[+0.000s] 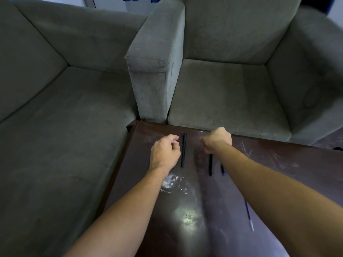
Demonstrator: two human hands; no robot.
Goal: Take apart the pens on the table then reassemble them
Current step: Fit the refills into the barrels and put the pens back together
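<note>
1. The room is dim. A grey sofa (65,108) and a grey armchair (232,89) stand close behind a dark, scratched table (278,164), and all the task's things lie on this table.
2. A dark pen (183,151) lies between the two hands, pointing away from the person. It looks whole, with its cap on.
3. A black pen (210,165) lies parallel to it, just under the right wrist. Beside that is a short blue piece (222,170), partly hidden by the forearm, so I cannot say what part it is.
4. A thin refill (248,215) with a silver tip lies alone, nearer to the person and well apart from the others. I judge from this that at least one pen is already open, and that its parts were put aside so they do not mix with the whole pens.
5. The pens lie in a row, side by side. Probably this keeps each one easy to reach and easy to count.
6. The left grip (165,153) is above the table just beside the dark pen, not touching it. Its fingers are curled together and I see nothing inside them.
7. The right grip (217,140) is over the far end of the black pen, with the back of the hand toward the camera. The fingers are folded under, so I cannot tell if they hold a small part or nothing.
8. With one hand on each side of the dark pen, I think this pen is the next one to be handled.
</note>
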